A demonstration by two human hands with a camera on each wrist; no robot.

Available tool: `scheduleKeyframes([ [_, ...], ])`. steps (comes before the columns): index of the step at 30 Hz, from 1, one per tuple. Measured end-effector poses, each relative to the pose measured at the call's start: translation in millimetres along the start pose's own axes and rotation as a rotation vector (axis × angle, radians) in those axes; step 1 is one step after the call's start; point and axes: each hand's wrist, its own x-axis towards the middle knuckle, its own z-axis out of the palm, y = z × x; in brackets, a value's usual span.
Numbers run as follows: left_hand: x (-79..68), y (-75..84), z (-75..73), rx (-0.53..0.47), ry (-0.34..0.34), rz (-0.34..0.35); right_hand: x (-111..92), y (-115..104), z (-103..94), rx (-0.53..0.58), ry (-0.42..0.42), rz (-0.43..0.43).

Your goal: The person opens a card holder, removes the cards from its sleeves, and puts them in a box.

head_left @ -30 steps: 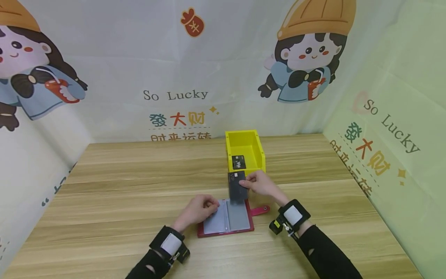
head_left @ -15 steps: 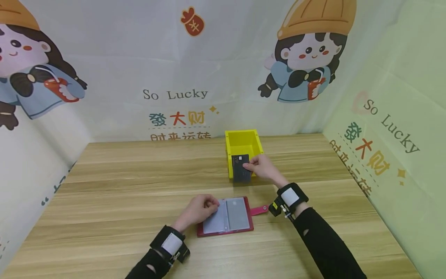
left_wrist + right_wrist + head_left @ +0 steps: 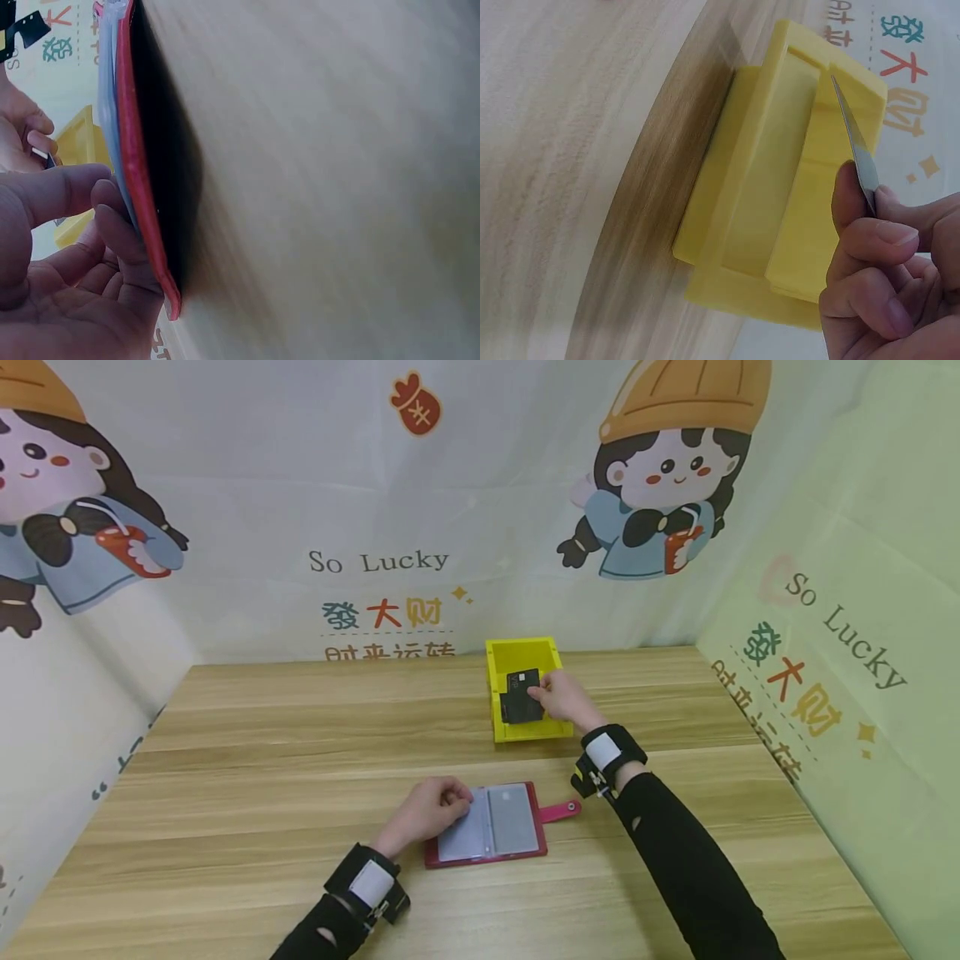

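Red-covered and lying unfolded, the card wallet [image 3: 517, 822] is resting on the wood-grain table [image 3: 300, 727], near and slightly left of the yellow plastic bin [image 3: 532, 735]. Its clear pages are facing up, and its snap strap [image 3: 560, 812] is reaching out to the right. The left hand [image 3: 427, 810] is staying narrow at the wallet's left side, thumb and index finger pinching the edge of the left page, while another finger is touching the red cover. Farther off and to the right, the right hand [image 3: 564, 697] is holding a black VIP card [image 3: 525, 695] by its right edge between thumb and forefinger, the remaining fingers curling in. That card is tilting over the near part of the bin, its pale chip square showing toward the far end. A second black card [image 3: 504, 708] is peeking out from behind it on the left, inside the bin; whether the two cards are touching, I cannot tell. Black wristbands [image 3: 603, 752] are circling both wrists, and a printed cartoon backdrop [image 3: 495, 510] is hanging behind the table.
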Motion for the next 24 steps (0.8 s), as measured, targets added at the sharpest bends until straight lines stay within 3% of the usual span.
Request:
scheduleKeyframes([
  [7,1.8,1.5,-0.8,0.004,0.004,0.014,17,-9,5.4,-0.138,0.048,-0.033],
  [14,1.4,3.0,-1.3,-0.002,-0.002,-0.002,27,-16,11.8,-0.184,0.027,-0.008],
  [24,-2.1,1.9,-0.8,0.004,-0.006,0.020,28,-20,31.0,-0.274,0.026,-0.011],
])
